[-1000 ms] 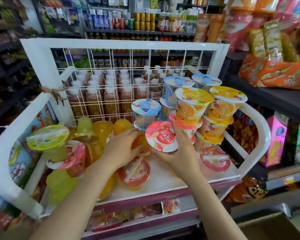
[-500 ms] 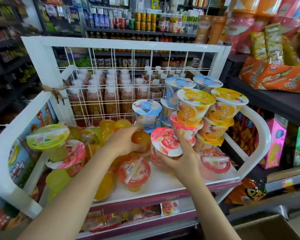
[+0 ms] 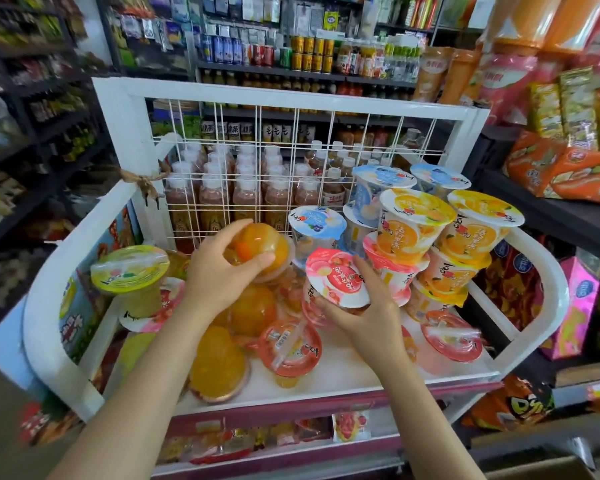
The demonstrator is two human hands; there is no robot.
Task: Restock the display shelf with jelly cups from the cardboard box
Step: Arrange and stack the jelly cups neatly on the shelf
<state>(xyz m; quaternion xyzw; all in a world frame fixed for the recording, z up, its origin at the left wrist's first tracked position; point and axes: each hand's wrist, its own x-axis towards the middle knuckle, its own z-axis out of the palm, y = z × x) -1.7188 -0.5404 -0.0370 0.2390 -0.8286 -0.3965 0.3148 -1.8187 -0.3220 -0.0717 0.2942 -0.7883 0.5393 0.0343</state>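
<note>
Left hand (image 3: 222,275) clamps orange cup (image 3: 257,247), right hand (image 3: 357,306) pinches pink cup (image 3: 336,277); seat each upright, lids level.

I stand in a small grocery shop: shelves (image 3: 305,72) of canned drinks, bottles (image 3: 243,188) and snack bags (image 3: 565,174) crowd around me.

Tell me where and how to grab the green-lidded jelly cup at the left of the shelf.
Take the green-lidded jelly cup by its clear body just under the wide lid rim, coming from the front. It sits tilted atop another cup, lid toward the camera, so the lid overhangs and the narrower body probably offers the surer hold.
</note>
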